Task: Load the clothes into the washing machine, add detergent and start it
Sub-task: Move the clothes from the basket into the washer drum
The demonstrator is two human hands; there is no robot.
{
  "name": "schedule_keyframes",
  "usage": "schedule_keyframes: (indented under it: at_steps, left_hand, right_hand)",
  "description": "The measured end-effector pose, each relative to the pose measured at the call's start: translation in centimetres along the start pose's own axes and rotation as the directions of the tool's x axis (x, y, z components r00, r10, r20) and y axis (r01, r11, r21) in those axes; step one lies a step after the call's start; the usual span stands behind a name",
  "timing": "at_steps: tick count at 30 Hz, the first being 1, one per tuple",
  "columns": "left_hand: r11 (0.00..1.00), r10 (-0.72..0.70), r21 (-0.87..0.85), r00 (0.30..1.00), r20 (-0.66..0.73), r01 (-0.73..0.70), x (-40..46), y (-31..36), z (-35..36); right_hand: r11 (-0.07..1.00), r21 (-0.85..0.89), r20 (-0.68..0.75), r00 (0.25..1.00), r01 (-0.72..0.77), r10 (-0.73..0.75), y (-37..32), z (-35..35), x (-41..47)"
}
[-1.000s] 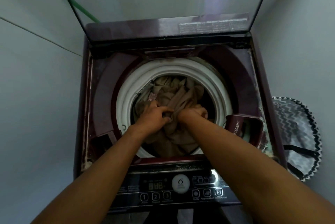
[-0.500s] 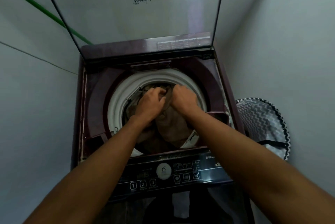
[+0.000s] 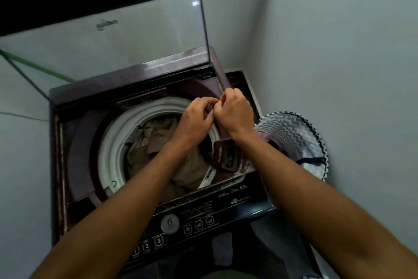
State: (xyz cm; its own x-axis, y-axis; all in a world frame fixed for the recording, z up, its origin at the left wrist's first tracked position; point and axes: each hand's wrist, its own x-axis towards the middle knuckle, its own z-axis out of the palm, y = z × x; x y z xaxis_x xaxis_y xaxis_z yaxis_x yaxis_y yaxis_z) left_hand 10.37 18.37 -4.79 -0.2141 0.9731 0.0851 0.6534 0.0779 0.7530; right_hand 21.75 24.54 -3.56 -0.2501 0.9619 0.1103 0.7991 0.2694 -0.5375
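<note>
A maroon top-loading washing machine (image 3: 74, 143) stands with its glass lid (image 3: 113, 41) raised. Beige clothes (image 3: 156, 136) lie bunched inside the white-rimmed drum (image 3: 113, 143). My left hand (image 3: 196, 118) and my right hand (image 3: 235, 111) hover together over the drum's right rim, above the clothes. Their curled fingers touch at the tips, and I see nothing held between them. A small maroon compartment (image 3: 226, 156) sits open at the drum's right edge, below my right wrist. My forearms cover part of the control panel (image 3: 192, 220) at the front.
A laundry basket with a grey zigzag pattern (image 3: 291, 134) stands on the floor right of the machine, against the grey wall (image 3: 339, 52). Another wall closes in on the left, with a green hose (image 3: 40, 68) running behind the lid.
Both hands have let go of the beige cloth in the drum and risen up and to the right. My view has swung toward the basket.
</note>
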Motion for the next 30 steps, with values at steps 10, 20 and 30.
schedule_keyframes:
  at_steps: [10, 20, 30]
  left_hand:
    - [0.934, 0.196, 0.264, 0.964, 0.180, -0.240, 4.2, 5.6, 9.1]
    - [0.909, -0.160, 0.388, 0.730, 0.664, -0.153, 8.2, 7.3, 21.6]
    - [0.853, -0.430, 0.520, 0.513, 0.743, -0.038, 7.9, 0.8, 34.5]
  right_hand:
    - [0.938, 0.035, 0.061, 0.937, -0.346, 0.344, 13.2, -3.9, 2.2]
    - [0.775, -0.021, 0.267, 0.744, -0.631, 0.613, 26.8, -2.4, 1.6]
    - [0.722, -0.105, 0.529, 0.576, -0.684, 0.623, 38.2, 7.3, 1.3]
